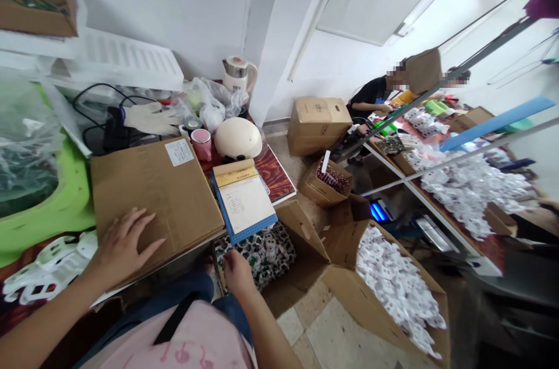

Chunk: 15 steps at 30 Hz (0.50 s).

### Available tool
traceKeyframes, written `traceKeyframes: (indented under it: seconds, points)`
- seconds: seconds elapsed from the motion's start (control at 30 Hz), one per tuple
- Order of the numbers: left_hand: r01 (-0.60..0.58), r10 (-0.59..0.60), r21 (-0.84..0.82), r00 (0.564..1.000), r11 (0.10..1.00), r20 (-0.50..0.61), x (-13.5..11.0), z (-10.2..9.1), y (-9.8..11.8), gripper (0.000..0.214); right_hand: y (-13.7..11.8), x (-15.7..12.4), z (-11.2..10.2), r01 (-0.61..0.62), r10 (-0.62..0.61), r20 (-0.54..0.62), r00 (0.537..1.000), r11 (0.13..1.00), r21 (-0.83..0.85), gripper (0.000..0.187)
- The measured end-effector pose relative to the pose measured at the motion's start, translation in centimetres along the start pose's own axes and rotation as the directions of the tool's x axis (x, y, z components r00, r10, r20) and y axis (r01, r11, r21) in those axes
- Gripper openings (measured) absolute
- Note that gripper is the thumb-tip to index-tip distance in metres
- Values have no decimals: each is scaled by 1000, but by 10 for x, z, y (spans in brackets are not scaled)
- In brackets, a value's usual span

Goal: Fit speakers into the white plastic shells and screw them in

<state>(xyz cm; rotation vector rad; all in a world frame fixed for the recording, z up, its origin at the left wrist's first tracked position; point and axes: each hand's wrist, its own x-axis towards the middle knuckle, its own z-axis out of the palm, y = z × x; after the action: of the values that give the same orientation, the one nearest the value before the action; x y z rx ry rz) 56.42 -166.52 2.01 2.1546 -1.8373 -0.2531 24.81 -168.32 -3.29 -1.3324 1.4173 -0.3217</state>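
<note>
Box [174, 200], smooth rectangular cardboard, turns one edge toward the person [205, 337], long axis unclear; left hand [126, 241] rests on it, spread; right hand [238, 273] curls, I cannot tell on what.

Whether the right hand [239, 273] holds anything is hidden; writing [241, 206] on the notepad [254, 219] is illegible.

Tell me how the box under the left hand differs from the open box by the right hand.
The closed box has its top shut; the open box shows dark and white pieces inside. The closed box lies on the table; the open box sits lower, beside it. Both are brown cardboard.
</note>
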Motion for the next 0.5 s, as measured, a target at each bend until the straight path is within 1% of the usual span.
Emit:
traceKeyframes:
  seconds: [0.07, 0.13, 0.17, 0.23, 0.3, 0.33, 0.4, 0.43, 0.5]
  points:
    - [-77, 76, 8, 996, 997, 49, -4, 6, 2, 70, -30, -4, 2, 184, -186, -15, 982, 979, -84, 24]
    - [-107, 106, 12, 990, 994, 89, -7, 9, 3, 73, -56, -4, 3, 323, -327, -6, 945, 936, -139, 35]
    - [-112, 110, 13, 988, 994, 109, -9, 9, 3, 75, -67, -3, 3, 385, -390, 14, 921, 901, -199, 40]
    - [-119, 116, 9, 980, 993, 161, -12, 5, 3, 78, -84, 1, 2, 485, -486, 93, 869, 797, -361, 49]
    - [-117, 114, 0, 970, 993, 217, -15, -2, 6, 79, -97, 5, 1, 533, -523, 172, 835, 687, -495, 54]
    - [-109, 107, -4, 965, 994, 239, -16, -6, 8, 79, -103, 7, 0, 537, -523, 193, 830, 655, -531, 54]
    - [-78, 79, -12, 960, 997, 269, -14, -14, 13, 75, -113, 11, -1, 527, -511, 200, 836, 644, -554, 49]
    - [-55, 57, -16, 958, 998, 280, -9, -18, 15, 70, -119, 13, -1, 522, -505, 206, 838, 633, -572, 44]
    - [15, -8, -19, 952, 1000, 305, 10, -26, 18, 55, -129, 19, -2, 520, -488, 235, 841, 604, -604, 31]
